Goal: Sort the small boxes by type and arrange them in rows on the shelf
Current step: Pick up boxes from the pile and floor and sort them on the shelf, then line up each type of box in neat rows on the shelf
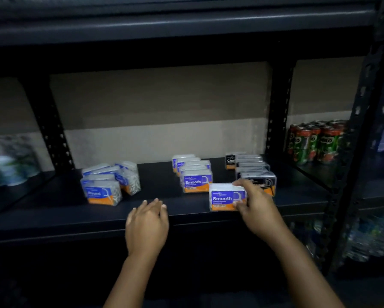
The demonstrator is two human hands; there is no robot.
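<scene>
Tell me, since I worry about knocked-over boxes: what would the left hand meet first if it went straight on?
Probably nothing soon: the left hand points over bare shelf between two box groups; depth is unclear.

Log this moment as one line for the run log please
right hand: grips Smooth box at shelf front | left hand: open, holds nothing | Smooth row centre | Round boxes left | black boxes right

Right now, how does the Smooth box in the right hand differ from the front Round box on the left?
The blue-and-orange clear plastic Smooth box is pinched by the right hand near the shelf's front edge; the blue-and-orange Round box stands untouched in its group. Labels read Smooth versus Round. Both share blue tops, orange bands and similar size.
</scene>
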